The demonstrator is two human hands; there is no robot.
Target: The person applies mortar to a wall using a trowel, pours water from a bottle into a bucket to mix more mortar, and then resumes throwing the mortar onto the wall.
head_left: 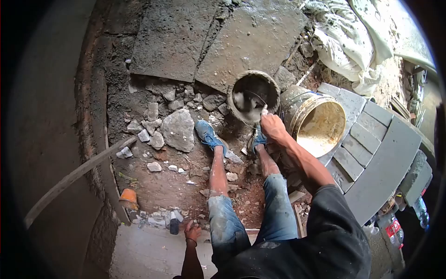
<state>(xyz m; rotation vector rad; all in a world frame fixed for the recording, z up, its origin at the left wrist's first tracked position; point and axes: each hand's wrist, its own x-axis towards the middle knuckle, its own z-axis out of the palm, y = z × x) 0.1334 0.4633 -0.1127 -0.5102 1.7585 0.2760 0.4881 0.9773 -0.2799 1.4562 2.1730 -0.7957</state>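
Observation:
My right hand (273, 126) is closed on the thin wire handle of a dark bucket (233, 108), at the bucket's near right rim. Grey material lies inside the bucket, which stands on the rubble in front of my shoes. To its right a whitish bucket (302, 109) lies tilted with its mouth towards me. At the bottom, left of my legs, my left hand (192, 231) rests on the edge of a pale ledge (139, 246) with its fingers apart, beside a small dark object (174, 225).
Large slabs (172, 42) lie ahead, with broken stones (178, 130) before them. A wooden pole (79, 173) slants at the left near an orange cup (129, 199). Grey blocks (362, 137) and plastic bottles (394, 231) are at the right, white sacks (344, 44) at the upper right.

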